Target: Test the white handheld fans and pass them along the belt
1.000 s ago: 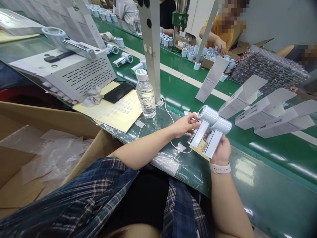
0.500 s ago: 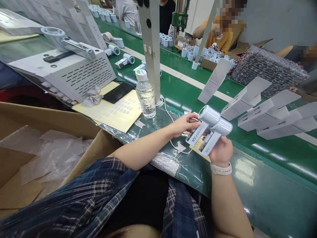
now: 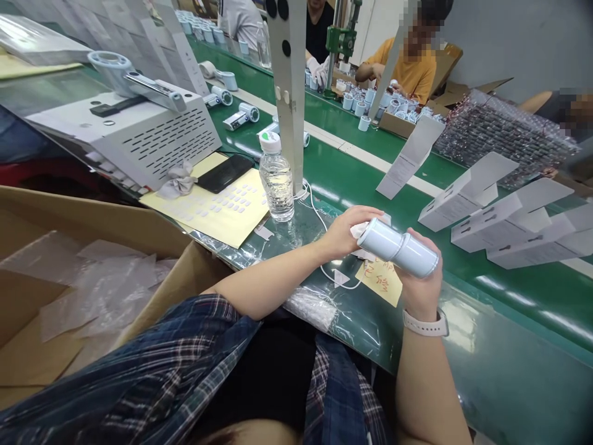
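Note:
Two light-blue handheld fans (image 3: 399, 247) are held side by side, their round heads turned up toward me. Their handles are mostly hidden behind the heads and my fingers. My right hand (image 3: 424, 287), with a pale watch strap at the wrist, is wrapped round the fans from the right. At the left end of the heads, my left hand (image 3: 345, 232) curls with its fingers reaching over the far side. A small white crumpled piece (image 3: 358, 230) shows by its thumb; its kind is not clear. Below the fans lies a yellow note (image 3: 382, 283) with red writing.
A water bottle (image 3: 277, 179) stands beside a metal post (image 3: 291, 105). Left of it are a phone (image 3: 225, 173), a yellow sticker sheet (image 3: 222, 216) and a white machine (image 3: 134, 136). Open white boxes (image 3: 467, 188) stand on the green belt (image 3: 343, 170). A carton (image 3: 152, 303) is at my left.
The fans have rotated in my hands: their lettered handles showed before and are now hidden. My left hand has shifted over the heads' left end, and the yellow note is more exposed.

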The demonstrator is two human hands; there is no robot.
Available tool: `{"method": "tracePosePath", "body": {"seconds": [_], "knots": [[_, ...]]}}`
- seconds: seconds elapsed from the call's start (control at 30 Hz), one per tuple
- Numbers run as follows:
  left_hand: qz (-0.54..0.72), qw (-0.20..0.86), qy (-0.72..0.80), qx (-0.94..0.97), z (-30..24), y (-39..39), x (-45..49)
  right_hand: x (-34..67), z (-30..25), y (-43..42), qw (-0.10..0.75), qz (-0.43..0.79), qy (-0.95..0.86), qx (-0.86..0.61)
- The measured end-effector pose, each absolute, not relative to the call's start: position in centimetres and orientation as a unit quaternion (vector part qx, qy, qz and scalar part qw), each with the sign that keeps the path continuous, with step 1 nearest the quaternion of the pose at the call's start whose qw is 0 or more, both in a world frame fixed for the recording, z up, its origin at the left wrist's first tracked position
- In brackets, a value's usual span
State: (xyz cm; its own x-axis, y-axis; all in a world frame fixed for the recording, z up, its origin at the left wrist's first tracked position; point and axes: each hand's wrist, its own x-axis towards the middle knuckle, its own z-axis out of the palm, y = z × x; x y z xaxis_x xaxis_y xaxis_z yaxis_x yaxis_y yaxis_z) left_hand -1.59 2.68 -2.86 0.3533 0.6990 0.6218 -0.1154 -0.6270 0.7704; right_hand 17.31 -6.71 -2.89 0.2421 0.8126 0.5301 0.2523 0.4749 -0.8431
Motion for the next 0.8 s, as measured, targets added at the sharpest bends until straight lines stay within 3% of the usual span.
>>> {"method": "tracePosePath", "body": {"seconds": [0.27, 0.5, 0.8], "knots": [[0.572, 0.268, 0.210, 0.746, -2.6, 2.0, -1.6, 17.4, -2.6, -7.0, 0.609, 0.077, -0.643, -0.457], [0.594, 0.263, 0.193, 0.735, -3.3, 1.9, -1.7, 17.4, -2.5, -7.1, 0.589, -0.025, -0.676, -0.442], [0.594, 0.254, 0.189, 0.740, -3.6, 1.8, -2.1, 17.5, -3.4, -7.2, 0.619, 0.009, -0.612, -0.492]]}}
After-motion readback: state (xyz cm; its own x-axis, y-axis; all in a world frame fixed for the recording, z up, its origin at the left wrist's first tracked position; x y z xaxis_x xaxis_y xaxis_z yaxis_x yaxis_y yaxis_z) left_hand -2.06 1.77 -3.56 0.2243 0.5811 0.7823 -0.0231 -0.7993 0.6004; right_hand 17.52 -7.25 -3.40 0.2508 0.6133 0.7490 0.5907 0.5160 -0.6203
